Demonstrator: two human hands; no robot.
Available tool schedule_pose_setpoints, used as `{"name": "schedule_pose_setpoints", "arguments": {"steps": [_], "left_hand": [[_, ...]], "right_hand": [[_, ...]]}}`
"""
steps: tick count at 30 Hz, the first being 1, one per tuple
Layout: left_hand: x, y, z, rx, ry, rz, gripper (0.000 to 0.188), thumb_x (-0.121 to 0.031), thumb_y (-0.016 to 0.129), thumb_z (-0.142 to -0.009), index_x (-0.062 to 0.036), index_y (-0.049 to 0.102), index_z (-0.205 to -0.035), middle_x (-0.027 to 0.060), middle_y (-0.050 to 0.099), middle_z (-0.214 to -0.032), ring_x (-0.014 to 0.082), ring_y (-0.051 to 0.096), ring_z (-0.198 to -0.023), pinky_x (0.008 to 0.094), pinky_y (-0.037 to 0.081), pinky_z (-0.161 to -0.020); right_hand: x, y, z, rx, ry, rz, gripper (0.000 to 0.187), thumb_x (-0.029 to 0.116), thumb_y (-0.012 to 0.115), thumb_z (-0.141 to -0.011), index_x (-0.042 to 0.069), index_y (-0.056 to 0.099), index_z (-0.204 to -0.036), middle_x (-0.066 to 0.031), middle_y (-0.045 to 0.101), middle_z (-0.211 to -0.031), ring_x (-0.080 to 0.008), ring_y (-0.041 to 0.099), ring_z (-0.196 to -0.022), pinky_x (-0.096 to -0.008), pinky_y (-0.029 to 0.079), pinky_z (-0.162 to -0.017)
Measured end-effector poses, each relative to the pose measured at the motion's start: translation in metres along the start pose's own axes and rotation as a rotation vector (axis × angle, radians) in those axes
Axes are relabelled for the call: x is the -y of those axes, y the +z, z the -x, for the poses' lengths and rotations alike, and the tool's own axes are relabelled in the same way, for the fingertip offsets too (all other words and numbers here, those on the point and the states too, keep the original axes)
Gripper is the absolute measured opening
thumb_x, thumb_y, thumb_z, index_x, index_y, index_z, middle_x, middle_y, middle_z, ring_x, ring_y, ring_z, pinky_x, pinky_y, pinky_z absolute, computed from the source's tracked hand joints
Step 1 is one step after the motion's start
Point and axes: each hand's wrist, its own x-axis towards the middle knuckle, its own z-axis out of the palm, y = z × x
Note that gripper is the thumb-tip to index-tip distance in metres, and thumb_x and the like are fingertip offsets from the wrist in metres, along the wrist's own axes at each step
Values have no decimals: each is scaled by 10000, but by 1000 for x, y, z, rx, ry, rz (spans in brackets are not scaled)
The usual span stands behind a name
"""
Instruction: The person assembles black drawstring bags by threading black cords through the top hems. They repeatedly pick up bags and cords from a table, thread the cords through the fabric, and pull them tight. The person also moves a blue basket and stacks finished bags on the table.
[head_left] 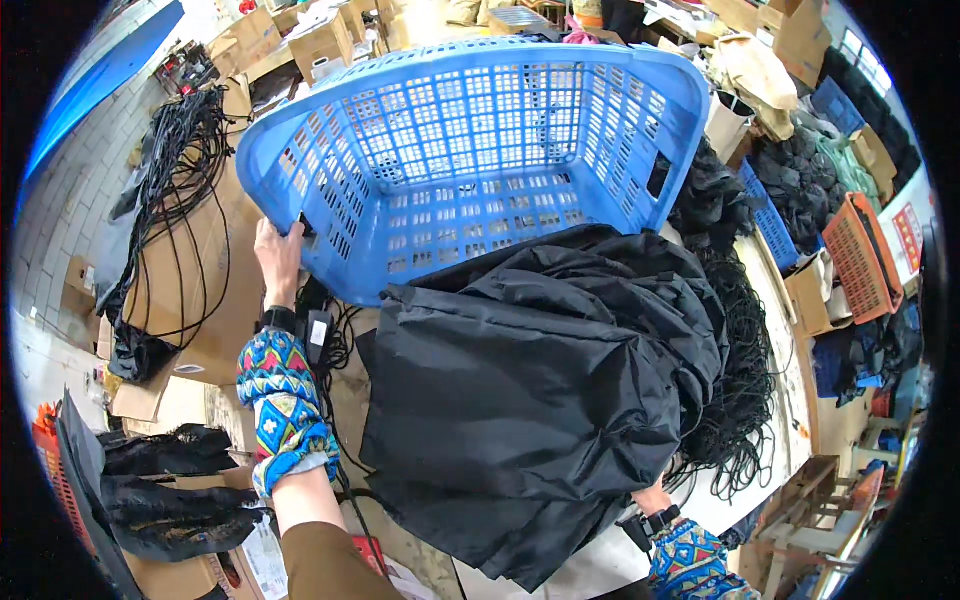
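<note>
Basket [460, 58] in left fingers [265, 236], white label [318, 332] nearby, right hand [653, 498] at black cloth [530, 400], fingers' grip unclear

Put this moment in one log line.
Left hand: on blue basket rim | right hand: partly hidden by black fabric | basket: open side toward wearer | black cords: beside fabric

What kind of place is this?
Probably a workshop handling fabric goods, though its exact trade isn't certain: there's a heap of black fabric, a tangle of black cords beside it, and plastic crates like the blue basket and orange basket.
</note>
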Motion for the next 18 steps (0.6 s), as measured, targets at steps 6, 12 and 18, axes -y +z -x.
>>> {"name": "schedule_pose_setpoints", "arguments": {"steps": [6,12,18], "left_hand": [[-4,-32,69,-20,-264,-63,498,-204,602,-854,28,460,-1271,278,576,-1132,417,540,-1064,435,426,-874],[-10,-89,128,-102,-366,-252,536,-144,578,-877,80,360,-1312,282,562,-1155,408,555,-1054,423,421,-910],[-35,-108,163,-265,-203,-277,518,-104,572,-871,55,361,-1316,253,536,-1208,404,505,-1128,456,375,-975]], "right_hand": [[11,-4,-10,-5,45,20,438,266,589,-837,60,532,-1219,-191,574,-1161,-385,526,-1108,-430,431,-901],[18,-4,-17,-4,50,28,414,238,587,-835,48,532,-1199,-197,586,-1113,-395,539,-1077,-426,444,-872],[23,-12,-27,4,58,42,390,209,585,-834,36,533,-1179,-203,598,-1066,-404,551,-1045,-422,457,-843]]}}
